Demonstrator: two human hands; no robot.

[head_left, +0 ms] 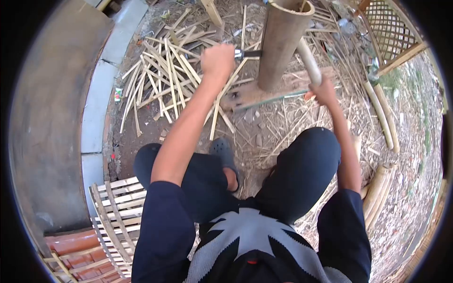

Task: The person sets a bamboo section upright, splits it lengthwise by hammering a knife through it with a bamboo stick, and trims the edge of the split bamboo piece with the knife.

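An upright bamboo tube (281, 49) with an open top rim stands on a wooden board (252, 96). My left hand (218, 61) is closed in a fist around the handle of a dark blade (252, 54), whose far end meets the left side of the tube. To the right of the tube, my right hand (323, 91) is wrapped round the lower end of a pale round stick (309, 61). The stick's upper end passes close to the tube, and whether they touch is unclear.
Split bamboo strips (172, 70) lie heaped at the left. Bamboo poles (382, 113) rest on the ground at the right, below a woven lattice panel (394, 35). A slatted bamboo piece (120, 212) is at lower left, near a tiled ledge (98, 104).
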